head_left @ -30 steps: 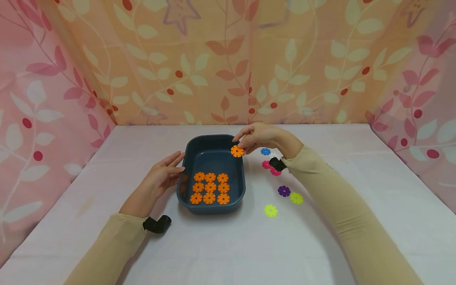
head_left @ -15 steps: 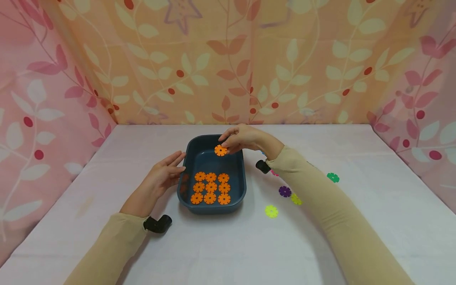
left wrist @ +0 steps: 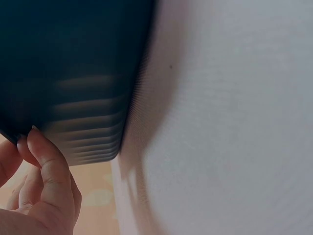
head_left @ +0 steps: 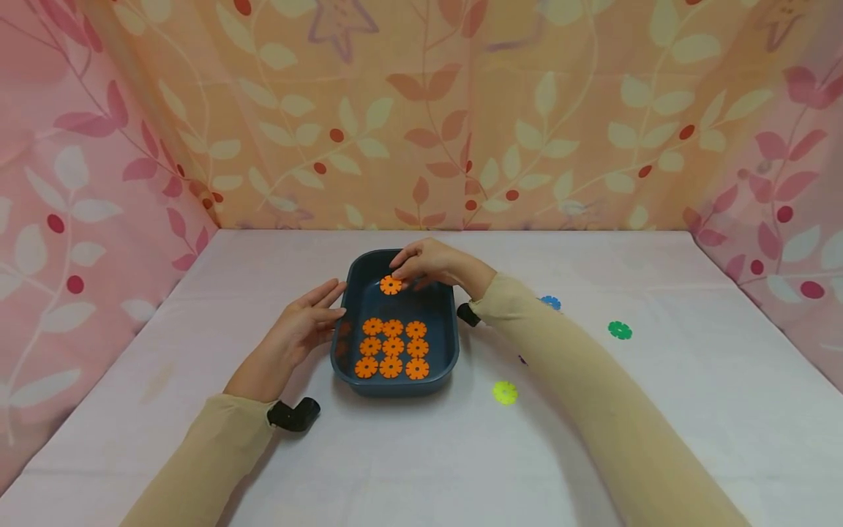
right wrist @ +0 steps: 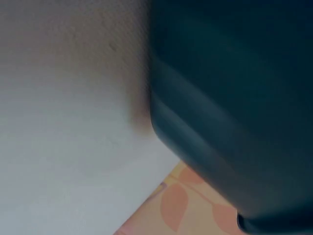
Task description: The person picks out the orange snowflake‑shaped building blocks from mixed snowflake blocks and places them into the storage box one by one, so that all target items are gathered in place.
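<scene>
Between thumb and finger, my right hand [head_left: 435, 262] pinches an orange flower-shaped disc [head_left: 385, 286] over the far part of a dark blue tub [head_left: 358, 296]. In the near part of the tub several matching orange discs [head_left: 390, 367] lie flat in rows. My left hand [head_left: 296, 322] keeps its fairly straight fingers at the tub's left rim. The left wrist view shows that hand's fingertips [left wrist: 43, 147] against the tub's outer wall [left wrist: 88, 98]. In the right wrist view the tub's side [right wrist: 220, 112] fills much of the frame; the hand itself is out of sight.
To the right of the tub, a green disc [head_left: 620, 331], a blue disc [head_left: 551, 301] and a yellow disc [head_left: 505, 393] lie on the white tablecloth [head_left: 421, 461]. The right sleeve [head_left: 579, 380] covers other discs there. A leaf-patterned curtain [head_left: 500, 117] closes off the back.
My right hand has carried the orange disc left from the tub's right rim to over its far middle, and lower. The left hand stays at the rim.
</scene>
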